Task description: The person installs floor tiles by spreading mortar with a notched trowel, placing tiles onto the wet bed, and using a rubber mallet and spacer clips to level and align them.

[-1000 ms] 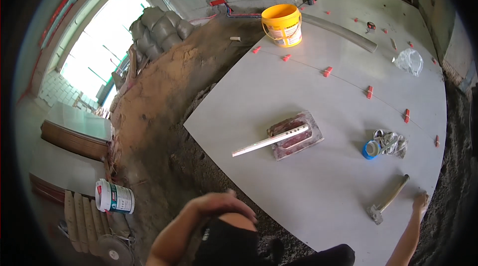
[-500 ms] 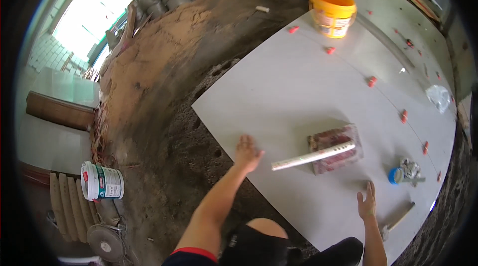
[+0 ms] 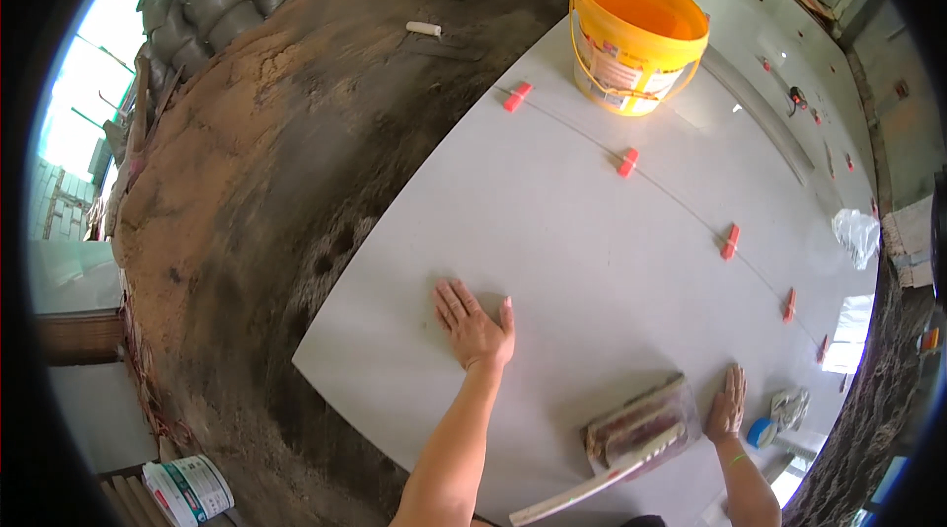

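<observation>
Here, I rest my left hand and right hand palm-down on the grey floor tile, fingers outstretched and gripping nothing, seemingly wide apart to press evenly, a block near the right, red clips straddling the seam, probably keeping edges level.

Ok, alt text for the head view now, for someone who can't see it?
Left hand and right hand, both open, are on or just above a pale slab; a block tool with a white bar lies between them, nearer the right. Beyond, red clips line a seam, a yellow bucket stands past it, and brown ground lies to the left.
</observation>
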{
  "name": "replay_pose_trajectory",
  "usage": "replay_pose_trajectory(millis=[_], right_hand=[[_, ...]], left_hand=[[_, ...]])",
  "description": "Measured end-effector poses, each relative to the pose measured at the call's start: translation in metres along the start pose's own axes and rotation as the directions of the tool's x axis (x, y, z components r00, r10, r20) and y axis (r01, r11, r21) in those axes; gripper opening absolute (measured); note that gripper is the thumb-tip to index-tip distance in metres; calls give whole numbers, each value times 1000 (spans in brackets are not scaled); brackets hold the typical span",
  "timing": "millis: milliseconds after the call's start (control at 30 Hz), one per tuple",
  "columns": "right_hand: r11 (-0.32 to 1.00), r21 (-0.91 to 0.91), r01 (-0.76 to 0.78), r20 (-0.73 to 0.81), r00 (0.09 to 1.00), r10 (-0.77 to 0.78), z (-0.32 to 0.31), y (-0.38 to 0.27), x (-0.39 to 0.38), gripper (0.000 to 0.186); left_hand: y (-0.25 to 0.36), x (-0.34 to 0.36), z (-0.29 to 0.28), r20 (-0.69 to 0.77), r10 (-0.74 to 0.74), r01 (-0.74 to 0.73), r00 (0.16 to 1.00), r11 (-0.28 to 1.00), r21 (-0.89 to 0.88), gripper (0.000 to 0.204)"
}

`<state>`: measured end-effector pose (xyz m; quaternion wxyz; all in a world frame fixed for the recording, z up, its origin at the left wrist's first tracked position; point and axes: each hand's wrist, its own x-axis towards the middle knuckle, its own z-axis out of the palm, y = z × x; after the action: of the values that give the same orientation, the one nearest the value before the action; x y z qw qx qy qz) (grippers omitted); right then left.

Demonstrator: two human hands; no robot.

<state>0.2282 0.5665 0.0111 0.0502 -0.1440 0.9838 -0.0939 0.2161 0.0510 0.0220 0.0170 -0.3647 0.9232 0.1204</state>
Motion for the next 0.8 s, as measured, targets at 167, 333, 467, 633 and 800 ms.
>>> replay_pose_trajectory(millis=[167, 333, 467, 633, 800], right_hand=[[995, 33, 92, 48, 994, -93, -24, -10, 95, 60], [963, 74, 261, 184, 945, -270, -7, -65, 197, 69], [987, 39, 157, 40, 987, -158, -5, -139, 282, 71], [993, 3, -118, -22, 993, 118, 2, -172, 351, 75], [957, -37, -287, -84, 956, 283, 7, -164, 389, 76]], left_hand=[[23, 36, -5, 61, -85, 86, 995, 996, -15, 95], [15, 46, -11, 158, -73, 68, 985, 997, 40, 99], [15, 48, -7, 232, -74, 70, 970, 997, 28, 104], [10, 47, -2, 230, -38, 23, 972, 997, 68, 102], [9, 41, 7, 171, -9, 7, 985, 1000, 12, 103]])
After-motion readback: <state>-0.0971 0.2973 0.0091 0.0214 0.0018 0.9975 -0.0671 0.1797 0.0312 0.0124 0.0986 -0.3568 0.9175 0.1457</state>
